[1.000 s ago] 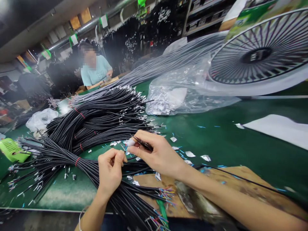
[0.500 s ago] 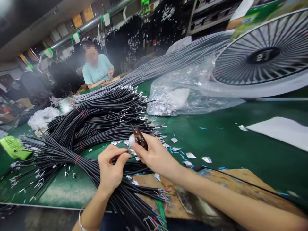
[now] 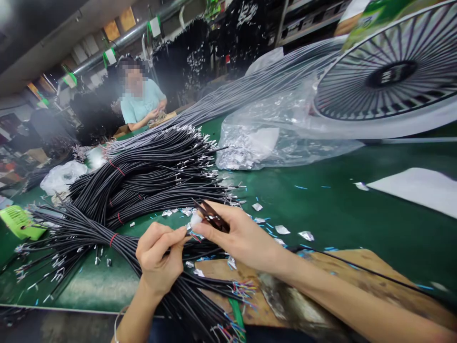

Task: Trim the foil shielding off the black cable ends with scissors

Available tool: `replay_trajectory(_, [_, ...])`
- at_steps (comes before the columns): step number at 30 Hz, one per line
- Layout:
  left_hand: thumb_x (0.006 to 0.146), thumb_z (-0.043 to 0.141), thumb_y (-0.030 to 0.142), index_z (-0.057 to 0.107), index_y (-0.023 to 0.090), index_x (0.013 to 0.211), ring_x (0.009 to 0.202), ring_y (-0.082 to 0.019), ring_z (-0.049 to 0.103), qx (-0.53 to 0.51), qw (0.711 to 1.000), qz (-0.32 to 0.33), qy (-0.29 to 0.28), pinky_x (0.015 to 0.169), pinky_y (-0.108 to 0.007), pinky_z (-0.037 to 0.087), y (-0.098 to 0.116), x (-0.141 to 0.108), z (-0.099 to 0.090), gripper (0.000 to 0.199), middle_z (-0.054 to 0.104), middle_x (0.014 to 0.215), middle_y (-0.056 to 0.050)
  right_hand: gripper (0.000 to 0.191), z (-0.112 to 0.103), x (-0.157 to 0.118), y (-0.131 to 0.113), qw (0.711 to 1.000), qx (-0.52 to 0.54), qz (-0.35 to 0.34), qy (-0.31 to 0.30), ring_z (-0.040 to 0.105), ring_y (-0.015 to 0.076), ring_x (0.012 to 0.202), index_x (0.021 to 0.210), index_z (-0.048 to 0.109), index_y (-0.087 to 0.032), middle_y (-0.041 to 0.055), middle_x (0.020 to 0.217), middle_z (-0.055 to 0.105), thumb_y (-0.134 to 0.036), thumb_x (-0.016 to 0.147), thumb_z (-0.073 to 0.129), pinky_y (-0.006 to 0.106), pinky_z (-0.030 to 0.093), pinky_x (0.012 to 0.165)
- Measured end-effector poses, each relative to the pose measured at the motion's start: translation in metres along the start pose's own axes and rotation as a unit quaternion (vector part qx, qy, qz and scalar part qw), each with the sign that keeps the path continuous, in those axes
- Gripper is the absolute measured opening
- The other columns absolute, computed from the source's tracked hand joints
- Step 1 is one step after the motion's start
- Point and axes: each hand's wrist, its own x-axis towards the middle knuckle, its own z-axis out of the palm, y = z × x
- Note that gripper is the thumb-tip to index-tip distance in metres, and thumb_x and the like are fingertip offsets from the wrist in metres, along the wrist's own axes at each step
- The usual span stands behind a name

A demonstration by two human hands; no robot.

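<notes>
My left hand pinches the end of a cable, where a bit of silver foil and thin coloured wires show. My right hand is closed around dark pliers-like cutters, their tips pointing up and left. A white covering sits on a digit of my right hand, touching the wires. Under and beside my left hand lies a bundle of black cables tied with a red band. Their near ends show coloured wires.
More black cables are stacked behind. A plastic bag, a fan, a white sheet, a board and a green basket surround my hands. Foil scraps litter the green table. A person sits across.
My left hand has turned, its fingers now more folded over the cable end. Silver foil now shows at the fingertips. The cutters in my right hand have tilted flatter.
</notes>
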Motion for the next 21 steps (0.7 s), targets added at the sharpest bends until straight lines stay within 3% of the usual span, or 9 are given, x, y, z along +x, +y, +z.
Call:
replay_trajectory(3, [0.083,0.057,0.015,0.067,0.020,0.082,0.060,-0.009,0.051,-0.005,0.998,-0.036,-0.048,0.053,-0.021,0.041,-0.001,0.000,-0.001,0.011,0.057,0.068,0.001,0.029,-0.002,0.000,0.001,1.000,0.012,0.000,0.005,0.035,0.0097,0.052,0.061,0.044,-0.018,-0.0035,0.056,0.040,-0.039,0.076,0.056,0.022,0.030,0.046])
replay_trajectory(7, [0.087,0.051,0.021,0.066,0.018,0.072,0.058,-0.009,0.050,-0.016,0.988,-0.100,-0.112,0.053,-0.022,0.040,-0.005,-0.002,0.000,0.022,0.054,0.065,-0.001,0.032,-0.001,0.000,0.003,0.997,0.071,0.019,0.018,0.040,0.0102,0.050,0.068,0.052,-0.016,-0.0030,0.053,0.043,-0.046,0.081,0.054,0.021,0.033,0.043])
replay_trajectory(12, [0.081,0.060,0.022,0.068,0.020,0.081,0.054,-0.009,0.047,-0.030,0.985,-0.152,-0.078,0.049,-0.021,0.038,-0.003,-0.005,0.002,0.008,0.055,0.062,0.001,0.022,0.001,-0.003,0.001,0.997,0.073,0.023,0.015,0.054,0.0139,0.057,0.080,0.067,-0.015,0.0031,0.065,0.061,-0.035,0.075,0.061,0.023,0.043,0.048])
replay_trajectory(15, [0.082,0.059,0.020,0.069,0.020,0.085,0.055,-0.009,0.049,-0.028,0.990,-0.133,-0.047,0.049,-0.021,0.038,0.001,-0.004,0.004,0.010,0.056,0.064,0.001,0.013,0.004,-0.006,0.000,0.998,0.055,-0.011,0.038,0.054,0.0134,0.053,0.076,0.068,-0.015,0.0025,0.063,0.063,-0.026,0.072,0.061,0.023,0.043,0.047])
replay_trajectory(18, [0.082,0.057,0.015,0.068,0.019,0.078,0.058,-0.009,0.051,-0.005,0.996,-0.075,-0.041,0.052,-0.021,0.040,0.004,-0.001,0.005,0.012,0.060,0.065,0.000,0.013,0.006,-0.011,0.001,0.995,-0.028,-0.043,0.089,0.047,0.0108,0.044,0.068,0.067,-0.016,0.0010,0.057,0.062,-0.021,0.074,0.057,0.022,0.038,0.041])
replay_trajectory(21, [0.082,0.055,0.010,0.066,0.017,0.078,0.058,-0.009,0.050,0.017,1.000,-0.010,-0.007,0.053,-0.020,0.040,0.007,0.003,0.005,0.013,0.059,0.064,0.000,0.013,0.006,-0.017,0.003,0.980,-0.117,-0.088,0.132,0.041,0.0089,0.038,0.075,0.068,-0.017,-0.0001,0.057,0.063,-0.018,0.077,0.056,0.022,0.035,0.037])
